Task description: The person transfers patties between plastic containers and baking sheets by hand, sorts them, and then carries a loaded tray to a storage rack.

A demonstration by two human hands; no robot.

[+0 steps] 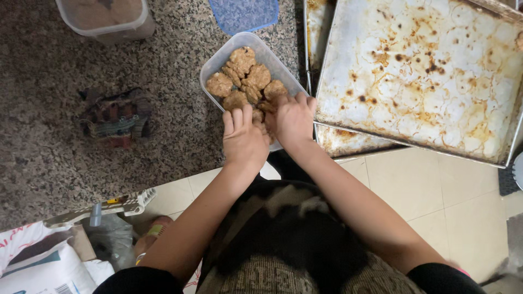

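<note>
Cookies (245, 79) fill my clear plastic container (256, 43) on the counter (54, 136), just left of the stained baking tray (425, 76). Both my hands, left (243, 139) and right (291, 117), rest curled at its near end, fingers among the cookies; whether they grip any I cannot tell.

— What lies on the speckled tabletop (54, 158) to the left?

— A dark patterned cloth holder (116, 118), bunched up. At the far left stands a clear tub (106, 16) with brown contents, and a blue lid (243, 13) lies to its right.

— And to the right?

— A large stained baking tray (419, 76), stacked on another. Below it, pale floor tiles (436, 190); near left, white sacks (41, 261).
</note>
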